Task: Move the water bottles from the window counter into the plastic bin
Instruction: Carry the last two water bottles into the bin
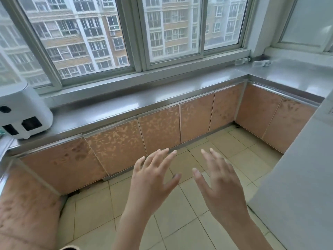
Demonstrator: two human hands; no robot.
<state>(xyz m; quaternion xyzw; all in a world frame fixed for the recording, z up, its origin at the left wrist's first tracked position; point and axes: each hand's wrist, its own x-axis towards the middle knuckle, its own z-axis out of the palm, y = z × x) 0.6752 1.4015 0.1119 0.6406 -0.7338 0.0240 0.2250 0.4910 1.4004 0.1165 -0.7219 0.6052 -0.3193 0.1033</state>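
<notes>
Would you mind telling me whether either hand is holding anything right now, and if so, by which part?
Nothing is held. The left hand and right hand are both open with fingers spread, in the air above the tiled floor.

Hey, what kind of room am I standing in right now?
Probably a home kitchen or enclosed balcony in a high-rise flat: a steel counter wraps under the windows, a white appliance sits on it, and apartment blocks show outside.

Your left hand (153, 179) and right hand (219, 184) hover side by side, backs up, fingers (163, 156) spread and straight, holding nothing, forearms reaching forward.
</notes>
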